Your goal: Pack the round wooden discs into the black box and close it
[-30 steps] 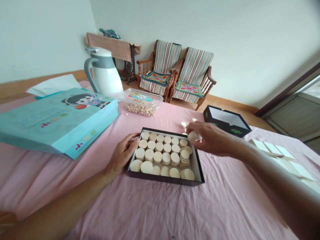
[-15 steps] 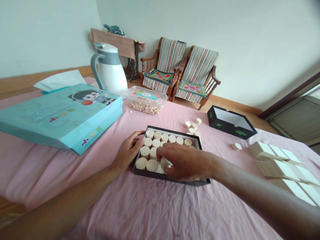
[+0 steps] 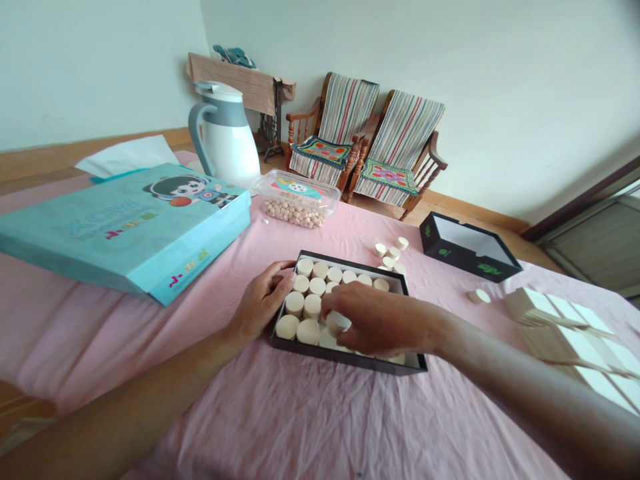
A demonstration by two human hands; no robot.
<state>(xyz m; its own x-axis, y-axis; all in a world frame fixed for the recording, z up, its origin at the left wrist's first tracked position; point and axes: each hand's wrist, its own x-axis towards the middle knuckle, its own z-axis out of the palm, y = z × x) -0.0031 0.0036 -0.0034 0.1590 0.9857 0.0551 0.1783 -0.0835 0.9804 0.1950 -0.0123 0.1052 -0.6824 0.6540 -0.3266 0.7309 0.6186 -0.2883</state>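
Note:
A black box with a white inside sits on the pink sheet, packed with pale wooden discs in short stacks. My left hand rests over the box's left rim and holds nothing. My right hand is inside the box, above its front right part, with a short stack of wooden discs pinched in its fingers. That hand hides the discs at the front right. A small cluster of loose discs lies on the sheet just behind the box.
A black box lid and a single disc lie to the right. Further right is a pale wooden slatted piece. A blue flat package, a clear tub of beads and a white jug stand left and behind.
My right hand has moved from the box's back right corner to its front middle, carrying discs down among the stacks. The loose discs behind the box have come into view. My left hand stays on the rim.

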